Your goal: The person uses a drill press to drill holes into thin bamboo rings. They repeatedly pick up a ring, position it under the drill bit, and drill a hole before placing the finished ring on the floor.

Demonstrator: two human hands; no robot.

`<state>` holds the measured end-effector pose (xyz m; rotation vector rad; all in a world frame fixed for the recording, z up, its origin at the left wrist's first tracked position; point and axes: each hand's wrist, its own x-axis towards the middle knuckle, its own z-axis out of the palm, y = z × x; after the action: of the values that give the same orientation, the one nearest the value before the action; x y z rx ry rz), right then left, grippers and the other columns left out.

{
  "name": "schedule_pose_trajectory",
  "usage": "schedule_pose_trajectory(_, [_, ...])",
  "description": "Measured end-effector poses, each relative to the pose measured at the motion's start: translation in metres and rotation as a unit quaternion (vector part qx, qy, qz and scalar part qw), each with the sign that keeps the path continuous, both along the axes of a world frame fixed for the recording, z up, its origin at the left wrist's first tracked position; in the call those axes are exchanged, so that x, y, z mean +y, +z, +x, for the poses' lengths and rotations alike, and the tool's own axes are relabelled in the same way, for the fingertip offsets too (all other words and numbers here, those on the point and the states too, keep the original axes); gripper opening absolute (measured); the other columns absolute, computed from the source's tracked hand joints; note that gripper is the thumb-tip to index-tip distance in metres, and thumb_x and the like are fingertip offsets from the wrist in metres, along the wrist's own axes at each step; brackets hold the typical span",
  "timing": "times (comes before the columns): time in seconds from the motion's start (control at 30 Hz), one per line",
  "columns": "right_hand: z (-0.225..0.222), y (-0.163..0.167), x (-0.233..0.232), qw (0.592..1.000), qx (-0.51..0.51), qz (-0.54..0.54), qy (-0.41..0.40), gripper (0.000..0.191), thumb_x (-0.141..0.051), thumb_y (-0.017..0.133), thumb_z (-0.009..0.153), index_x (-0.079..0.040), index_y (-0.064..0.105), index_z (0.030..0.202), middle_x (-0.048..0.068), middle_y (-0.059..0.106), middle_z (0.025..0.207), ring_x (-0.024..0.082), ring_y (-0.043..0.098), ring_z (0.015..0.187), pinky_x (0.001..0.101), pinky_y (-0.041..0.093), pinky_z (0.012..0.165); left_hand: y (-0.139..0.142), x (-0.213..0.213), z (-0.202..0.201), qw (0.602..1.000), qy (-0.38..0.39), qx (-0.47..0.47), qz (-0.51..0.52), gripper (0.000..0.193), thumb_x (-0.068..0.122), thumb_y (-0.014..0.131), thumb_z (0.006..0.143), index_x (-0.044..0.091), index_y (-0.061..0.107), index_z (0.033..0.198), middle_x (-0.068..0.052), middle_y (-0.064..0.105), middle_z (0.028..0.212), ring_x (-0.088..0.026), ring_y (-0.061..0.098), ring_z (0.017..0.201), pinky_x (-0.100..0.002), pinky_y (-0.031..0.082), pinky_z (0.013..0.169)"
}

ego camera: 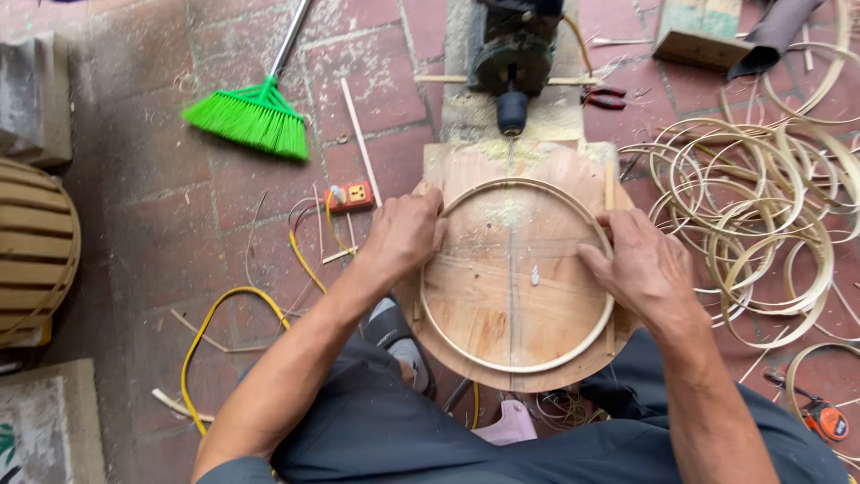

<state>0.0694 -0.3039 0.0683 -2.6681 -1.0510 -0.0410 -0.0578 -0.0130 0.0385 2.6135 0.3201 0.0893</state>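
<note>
A thin bamboo hoop [520, 366] lies flat on a round wooden board [502, 296] in front of my knees. My left hand [405, 235] grips the hoop's left side, fingers curled over its rim. On the hoop's right side rests my right hand [638, 267], thumb pressing inside the ring and fingers outside. A drill [512, 54] is fixed beyond the board, its chuck pointing toward the hoop's far edge.
A pile of bamboo hoops [761, 206] lies to the right. Left are a green broom [251, 116], an orange power socket [356, 194] with a yellow cable [210, 318], and a slatted basket [34, 251]. Red pliers [605, 97] and a tape measure [822, 419] lie on the brick floor.
</note>
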Motion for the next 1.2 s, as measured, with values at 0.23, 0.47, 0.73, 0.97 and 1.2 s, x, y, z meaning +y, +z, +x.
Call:
schedule_pose_trajectory(0.23, [0.01,-0.01,0.037,0.996,-0.055,0.05,0.052,0.012,-0.021,0.078,0.093,-0.014,0.075,0.104,0.006,0.069,0.093,0.028,0.069,0.086,0.0404,0.055,0.076,-0.01,0.004,0.044,0.977,-0.137,-0.163,-0.027,0.036,0.041,0.075,0.089,0.006,0.069,0.097,-0.013,0.068,0.084,-0.032,0.068,0.067,-0.046,0.053,0.06])
schedule_pose_trajectory(0.47, [0.013,-0.019,0.024,0.99,-0.071,0.116,0.035,0.015,-0.017,0.077,0.097,-0.008,0.075,0.109,0.011,0.067,0.096,0.028,0.065,0.088,0.0405,0.053,0.076,-0.04,-0.006,0.043,0.962,-0.076,-0.253,0.063,0.017,0.016,0.073,0.093,0.007,0.06,0.09,-0.009,0.061,0.084,-0.024,0.061,0.065,-0.037,0.049,0.058])
schedule_pose_trajectory(0.73, [0.015,-0.036,0.039,0.982,-0.063,0.168,0.059,0.008,-0.016,0.077,0.104,-0.009,0.076,0.107,0.008,0.068,0.096,0.026,0.065,0.088,0.041,0.052,0.082,-0.031,0.003,0.046,0.966,-0.095,-0.225,0.079,0.027,0.028,0.077,0.089,0.008,0.058,0.088,-0.008,0.062,0.081,-0.028,0.062,0.068,-0.042,0.048,0.063])
schedule_pose_trajectory(0.97, [0.009,-0.039,0.032,0.983,-0.065,0.164,0.038,0.007,-0.015,0.078,0.104,-0.008,0.075,0.107,0.006,0.067,0.093,0.022,0.064,0.088,0.0396,0.046,0.084,-0.031,-0.002,0.037,0.966,-0.076,-0.231,0.09,0.025,0.023,0.076,0.092,0.008,0.057,0.087,-0.008,0.06,0.081,-0.029,0.061,0.069,-0.042,0.047,0.063])
schedule_pose_trajectory(1.2, [0.014,-0.047,0.035,0.984,-0.058,0.164,0.022,0.014,-0.016,0.08,0.103,-0.007,0.072,0.097,0.006,0.066,0.09,0.024,0.062,0.086,0.0404,0.044,0.08,-0.033,0.0,0.035,0.959,-0.07,-0.256,0.096,0.023,0.021,0.076,0.092,0.007,0.058,0.088,-0.009,0.058,0.082,-0.028,0.061,0.07,-0.041,0.048,0.065])
